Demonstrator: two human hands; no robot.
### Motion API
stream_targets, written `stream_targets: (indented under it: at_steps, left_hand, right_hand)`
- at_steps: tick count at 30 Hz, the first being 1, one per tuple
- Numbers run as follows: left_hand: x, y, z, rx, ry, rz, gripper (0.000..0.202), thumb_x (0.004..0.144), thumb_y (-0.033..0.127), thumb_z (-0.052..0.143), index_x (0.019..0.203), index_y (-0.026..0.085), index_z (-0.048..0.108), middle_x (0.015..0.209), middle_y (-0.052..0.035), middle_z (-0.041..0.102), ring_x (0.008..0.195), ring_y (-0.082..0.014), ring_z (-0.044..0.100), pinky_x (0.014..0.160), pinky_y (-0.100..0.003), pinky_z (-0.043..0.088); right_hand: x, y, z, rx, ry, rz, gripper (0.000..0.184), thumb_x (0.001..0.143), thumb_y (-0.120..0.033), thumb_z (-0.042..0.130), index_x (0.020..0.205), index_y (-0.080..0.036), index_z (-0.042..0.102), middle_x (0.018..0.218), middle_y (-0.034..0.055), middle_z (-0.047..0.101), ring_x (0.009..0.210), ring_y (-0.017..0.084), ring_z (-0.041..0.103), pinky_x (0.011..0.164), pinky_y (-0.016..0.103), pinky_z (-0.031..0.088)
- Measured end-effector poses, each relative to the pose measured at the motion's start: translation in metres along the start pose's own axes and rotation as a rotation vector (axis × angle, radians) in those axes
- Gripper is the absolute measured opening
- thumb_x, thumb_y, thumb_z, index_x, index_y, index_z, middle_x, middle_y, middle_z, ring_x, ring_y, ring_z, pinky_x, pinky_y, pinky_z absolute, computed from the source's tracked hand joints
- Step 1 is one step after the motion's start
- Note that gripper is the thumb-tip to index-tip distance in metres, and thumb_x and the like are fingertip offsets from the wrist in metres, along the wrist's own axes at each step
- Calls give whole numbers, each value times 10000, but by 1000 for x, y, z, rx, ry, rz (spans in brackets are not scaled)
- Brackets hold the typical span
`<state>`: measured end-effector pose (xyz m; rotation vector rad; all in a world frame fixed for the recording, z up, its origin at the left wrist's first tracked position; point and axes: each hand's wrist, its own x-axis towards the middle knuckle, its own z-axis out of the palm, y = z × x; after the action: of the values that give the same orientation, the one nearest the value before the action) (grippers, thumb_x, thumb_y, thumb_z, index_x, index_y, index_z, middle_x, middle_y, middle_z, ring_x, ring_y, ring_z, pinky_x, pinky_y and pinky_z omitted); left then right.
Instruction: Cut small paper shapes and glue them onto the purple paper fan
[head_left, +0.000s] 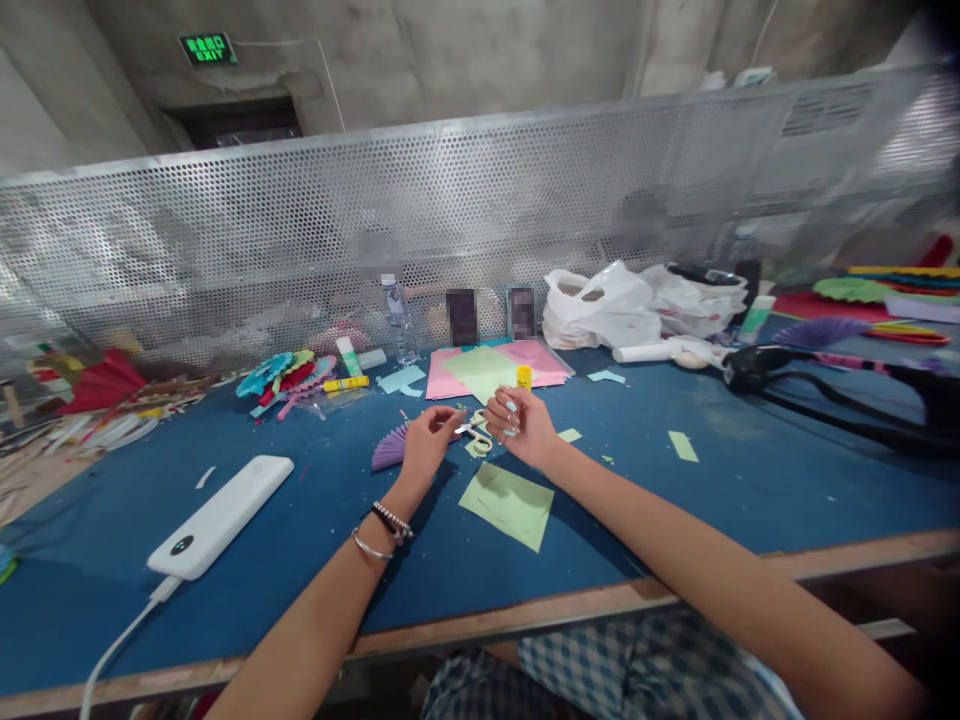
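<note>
Head view: over the blue tabletop (300, 525), the left hand (433, 438) has its fingertips drawn together and the right hand (523, 425) is curled; whether either grips anything, I cannot tell. Between them are the scissors (473, 430) (cream-handled). A purple fan (388, 450) is just beside the left hand, and a green sheet (510, 502) lies nearer the person.
</note>
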<state>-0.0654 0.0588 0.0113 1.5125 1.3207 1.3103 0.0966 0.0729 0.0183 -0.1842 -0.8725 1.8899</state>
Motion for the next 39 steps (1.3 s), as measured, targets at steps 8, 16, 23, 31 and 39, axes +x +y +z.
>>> stream_targets:
  at_steps: [8, 16, 23, 31, 39]
  left_hand:
    - [0, -2, 0, 30, -5, 14, 342, 680, 481, 614, 780, 154, 624, 691, -32, 645, 602, -142, 575, 487, -211, 382]
    - [1, -2, 0, 21, -20, 7, 319, 708, 441, 598, 849, 166, 674, 748, -46, 677, 630, -158, 584, 504, -225, 415]
    - [2, 0, 0, 10, 11, -11, 270, 726, 384, 601, 862, 165, 680, 788, -54, 684, 648, -156, 589, 569, -238, 452]
    - [4, -6, -2, 31, -18, 7, 333, 726, 447, 572, 888, 169, 658, 808, -54, 682, 625, -160, 597, 552, -244, 440]
    - [2, -4, -2, 53, -29, 9, 366, 727, 464, 563, 901, 155, 653, 793, -53, 678, 621, -151, 591, 481, -216, 391]
  right_hand:
    - [0, 0, 1, 8, -12, -5, 306, 785, -243, 463, 510, -178, 345, 427, -62, 250, 385, 69, 209, 385, 209, 224]
    - [0, -1, 1, 9, 6, 1, 317, 776, -245, 478, 509, -182, 320, 424, -62, 253, 383, 69, 212, 383, 206, 233]
    - [-1, -1, 0, 63, -19, 8, 316, 787, -227, 460, 513, -182, 308, 414, -65, 253, 375, 65, 198, 381, 205, 214]
    - [-1, -7, -8, 192, -26, 19, 377, 823, -222, 420, 515, -190, 204, 384, -77, 196, 347, 66, 143, 366, 208, 178]
    - [-2, -7, -7, 179, -30, 31, 424, 822, -229, 413, 485, -190, 159, 364, -68, 192, 336, 69, 149, 357, 214, 179]
